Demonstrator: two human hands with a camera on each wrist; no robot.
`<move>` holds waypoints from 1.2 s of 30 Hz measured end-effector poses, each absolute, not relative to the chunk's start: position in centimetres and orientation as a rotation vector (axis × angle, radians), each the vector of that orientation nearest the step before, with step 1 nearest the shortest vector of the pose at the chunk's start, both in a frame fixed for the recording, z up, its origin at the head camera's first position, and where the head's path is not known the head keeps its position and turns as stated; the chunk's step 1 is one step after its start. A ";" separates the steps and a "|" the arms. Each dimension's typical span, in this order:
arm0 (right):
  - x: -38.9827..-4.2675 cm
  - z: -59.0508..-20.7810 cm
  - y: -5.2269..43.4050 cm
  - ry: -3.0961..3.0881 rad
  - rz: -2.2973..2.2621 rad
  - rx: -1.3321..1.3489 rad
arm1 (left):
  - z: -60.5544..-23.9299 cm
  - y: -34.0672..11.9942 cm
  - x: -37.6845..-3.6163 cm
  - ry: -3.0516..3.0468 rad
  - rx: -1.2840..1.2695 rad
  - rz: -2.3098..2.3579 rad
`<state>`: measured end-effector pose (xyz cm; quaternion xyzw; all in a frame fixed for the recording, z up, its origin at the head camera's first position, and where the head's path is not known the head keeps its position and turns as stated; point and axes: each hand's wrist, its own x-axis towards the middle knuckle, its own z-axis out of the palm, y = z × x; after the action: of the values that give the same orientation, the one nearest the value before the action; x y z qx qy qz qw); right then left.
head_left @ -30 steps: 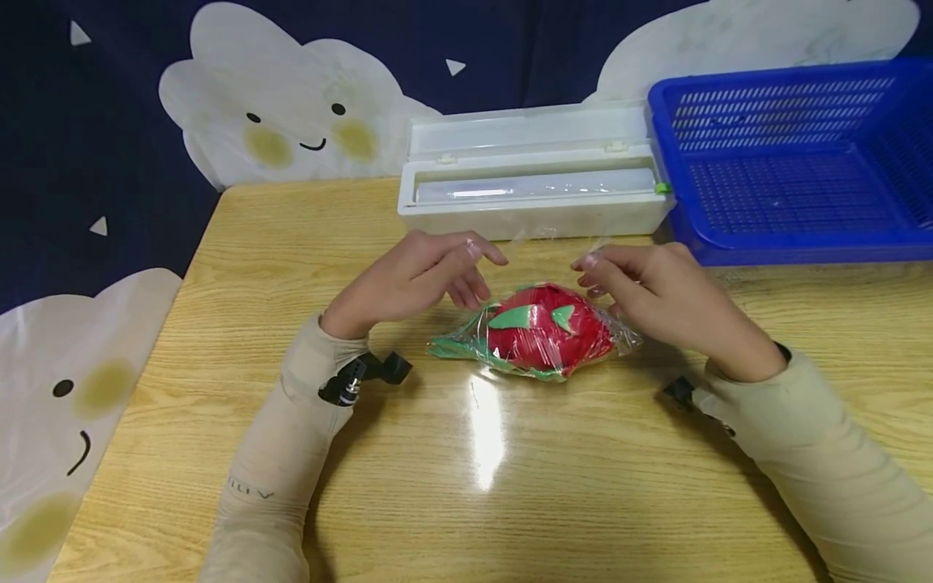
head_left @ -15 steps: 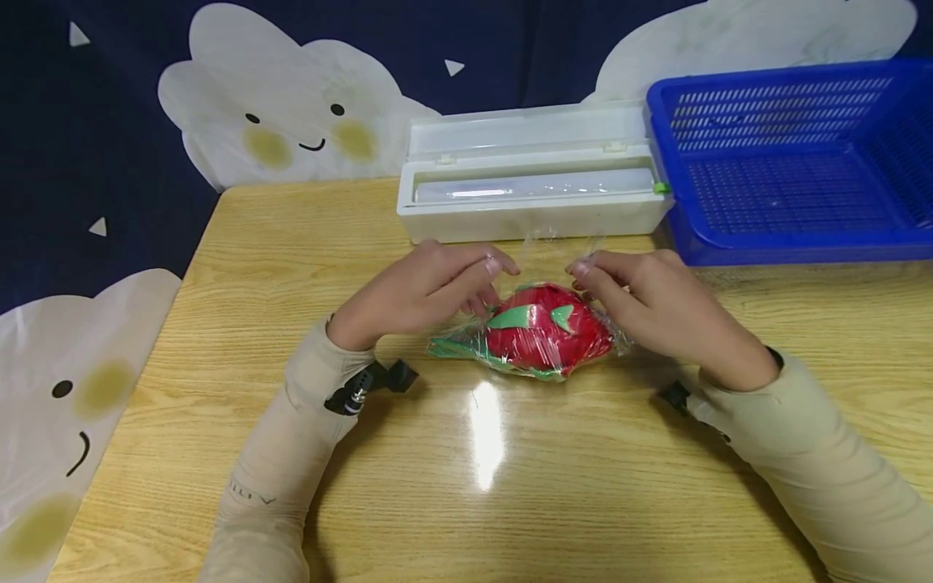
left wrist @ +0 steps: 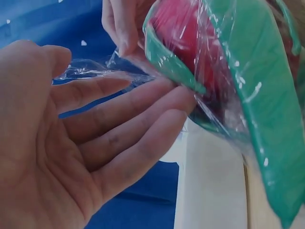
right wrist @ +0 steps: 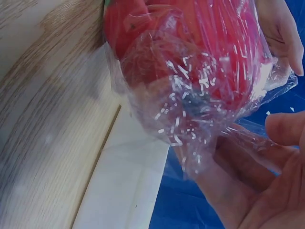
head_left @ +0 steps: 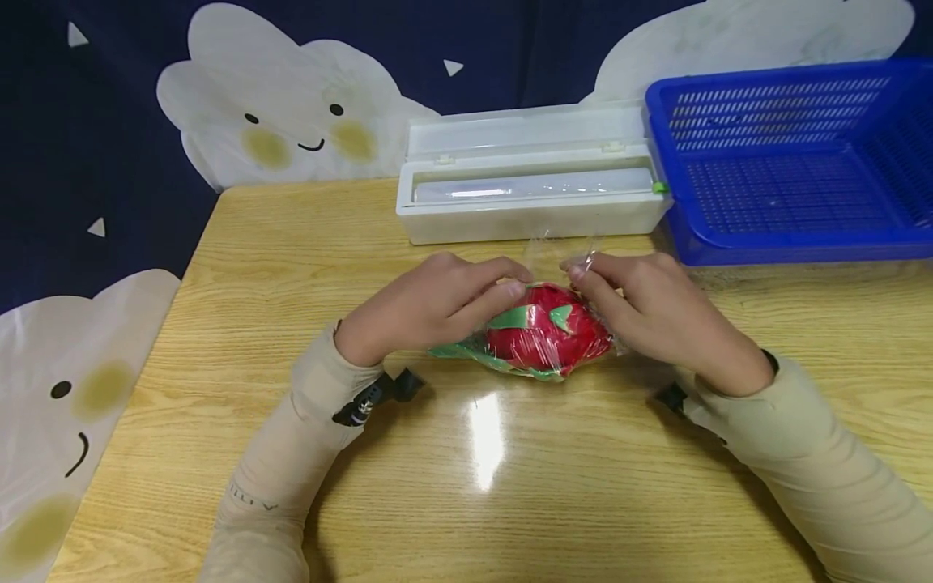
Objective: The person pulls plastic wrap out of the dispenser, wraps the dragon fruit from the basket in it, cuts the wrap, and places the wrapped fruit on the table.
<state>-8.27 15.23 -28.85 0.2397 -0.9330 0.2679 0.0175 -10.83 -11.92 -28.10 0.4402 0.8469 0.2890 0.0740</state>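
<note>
A red toy dragon fruit (head_left: 548, 334) with green leaves lies on the wooden table (head_left: 466, 486), wrapped in clear cling film (right wrist: 200, 109). My left hand (head_left: 510, 283) rests against its left side; in the left wrist view the straight fingers (left wrist: 143, 124) touch the wrapped fruit (left wrist: 200, 52) with the palm showing. My right hand (head_left: 581, 271) is at the fruit's right top and pinches a loose end of the film (head_left: 576, 247) between thumb and fingers. In the right wrist view the film's tail lies across those fingers (right wrist: 238, 171), below the fruit (right wrist: 190, 43).
A white cling film dispenser box (head_left: 532, 194) stands open behind the fruit. A blue plastic basket (head_left: 787, 162) sits at the back right. A dark backdrop with white clouds hangs beyond the table's far and left edges.
Both hands have closed in on the fruit. The left fingers, hovering before, now lie on its left side, and the right hand has brought the film's end over the top.
</note>
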 end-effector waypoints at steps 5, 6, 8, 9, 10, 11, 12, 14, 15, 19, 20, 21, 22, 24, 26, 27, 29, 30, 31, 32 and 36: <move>-8.2 -28.8 15.1 -2.904 0.821 0.745 | -28.0 -11.5 -10.3 2.568 1.361 0.805; -8.2 -28.8 15.1 -2.906 0.822 0.745 | -27.9 -11.4 -10.2 2.577 1.374 0.794; -8.1 -28.8 15.1 -2.911 0.820 0.744 | -27.9 -11.3 -10.1 2.596 1.410 0.772; -8.1 -28.8 15.1 -2.912 0.818 0.745 | -27.9 -11.3 -10.0 2.606 1.430 0.758; -8.1 -28.8 15.0 -2.913 0.817 0.744 | -27.9 -11.2 -9.9 2.619 1.448 0.744; -8.1 -28.8 15.0 -2.912 0.815 0.745 | -27.8 -11.1 -9.7 2.630 1.458 0.728; -8.1 -28.8 15.0 -2.910 0.814 0.745 | -27.8 -11.1 -9.6 2.640 1.465 0.710; -8.0 -28.8 15.0 -2.900 0.809 0.750 | -27.8 -10.9 -9.4 2.657 1.479 0.672; -8.0 -28.8 14.9 -2.894 0.807 0.753 | -27.8 -10.8 -9.3 2.665 1.482 0.658; -7.9 -28.8 14.9 -2.883 0.811 0.762 | -27.7 -10.5 -8.9 2.708 1.486 0.577; -7.9 -28.8 14.9 -2.883 0.813 0.764 | -27.7 -10.5 -8.9 2.718 1.491 0.554; -7.9 -28.8 14.9 -2.878 0.824 0.767 | -27.7 -10.5 -8.8 2.728 1.495 0.533; -7.9 -28.8 14.9 -2.875 0.839 0.769 | -27.7 -10.5 -8.8 2.736 1.499 0.516; -7.9 -28.8 14.9 -2.865 0.868 0.770 | -27.7 -10.5 -8.8 2.744 1.505 0.495; -7.9 -28.9 14.8 -2.864 0.886 0.769 | -27.7 -10.5 -8.8 2.751 1.517 0.482; -7.9 -28.8 14.8 -2.866 0.890 0.769 | -27.7 -10.5 -8.8 2.756 1.529 0.475; -7.8 -28.8 14.7 -2.890 0.876 0.765 | -27.8 -10.4 -8.8 2.770 1.558 0.451; -7.8 -28.8 14.6 -2.900 0.866 0.765 | -27.9 -10.4 -8.8 2.776 1.574 0.442; -7.8 -28.7 14.6 -2.911 0.858 0.764 | -28.0 -10.3 -8.8 2.780 1.590 0.431; -7.7 -28.7 14.5 -2.917 0.849 0.764 | -28.1 -10.3 -8.8 2.780 1.607 0.427; -7.5 -28.9 14.3 -2.890 0.828 0.785 | -28.2 -10.2 -8.9 2.772 1.653 0.433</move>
<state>-7.55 14.34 -28.91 0.2525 -0.9300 0.2664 0.0175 -8.86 -10.17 -28.23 0.5069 0.8498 0.1328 -0.0575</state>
